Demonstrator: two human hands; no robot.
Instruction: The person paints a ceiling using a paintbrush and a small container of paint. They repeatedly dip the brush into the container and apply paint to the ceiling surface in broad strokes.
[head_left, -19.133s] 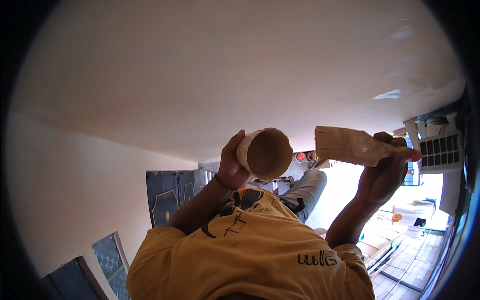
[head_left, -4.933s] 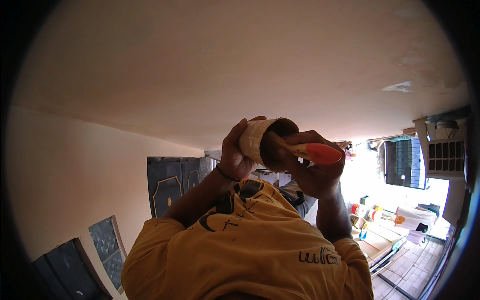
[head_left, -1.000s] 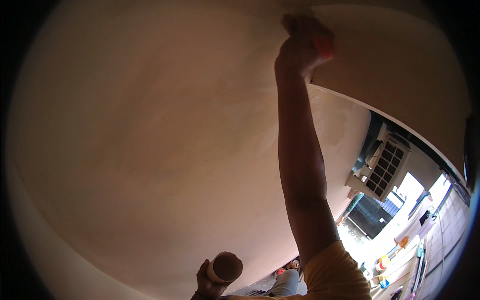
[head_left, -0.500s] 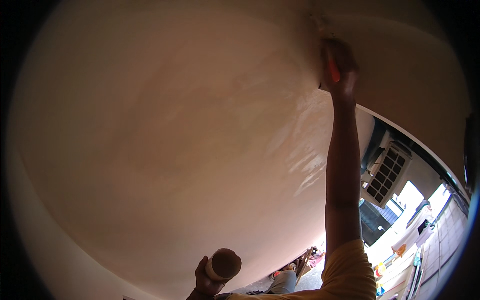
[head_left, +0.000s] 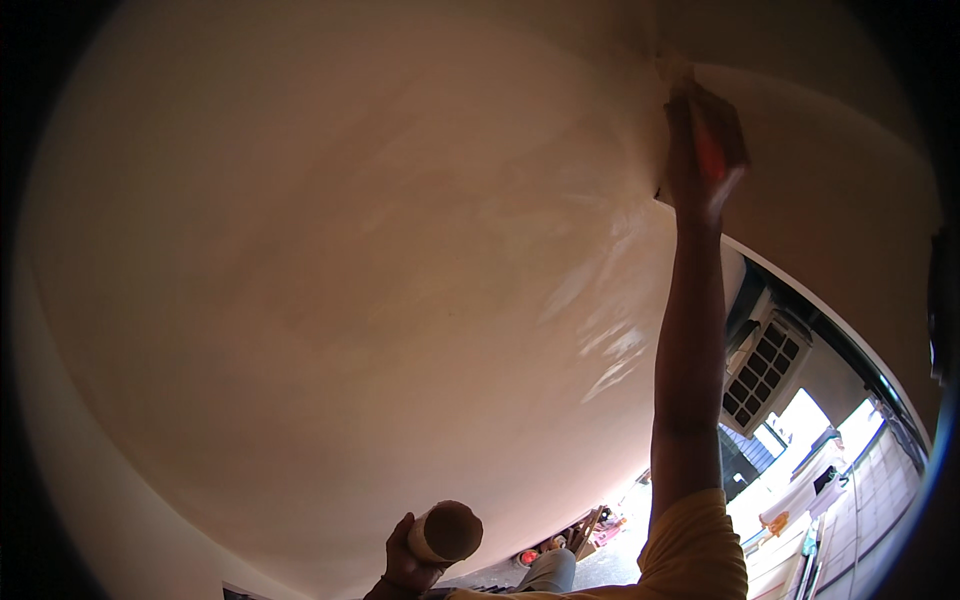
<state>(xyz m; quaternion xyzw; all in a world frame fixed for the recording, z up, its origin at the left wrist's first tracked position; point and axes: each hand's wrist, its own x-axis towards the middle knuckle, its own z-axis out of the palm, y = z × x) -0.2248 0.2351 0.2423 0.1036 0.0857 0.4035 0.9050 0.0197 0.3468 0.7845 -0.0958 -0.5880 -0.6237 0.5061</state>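
My right hand (head_left: 708, 150) is raised high with the arm stretched, closed round a tool with an orange-red handle (head_left: 711, 158). The tool's working end is dark and blurred, so its kind is unclear. It is up where the pale wall (head_left: 400, 280) meets the darker surface on the right. Low in the picture, my left hand (head_left: 402, 560) grips a round, open-topped cup-like container (head_left: 446, 532) from its left side. The container tilts with its mouth toward me; its inside looks brown and shadowed. Shiny, wet-looking streaks show on the wall left of my right forearm.
Beyond my right arm, an air-conditioner unit (head_left: 767, 370) with a grid front hangs near bright openings. Cloths (head_left: 800, 490) and long poles lie farther right. Wooden pieces (head_left: 590, 530) and other items stand at the wall's foot. A dark surface (head_left: 830, 170) fills the upper right.
My right hand and its tool have shifted a little right and down in the picture. The background at right has shifted too. My left hand still holds the container in nearly the same place.
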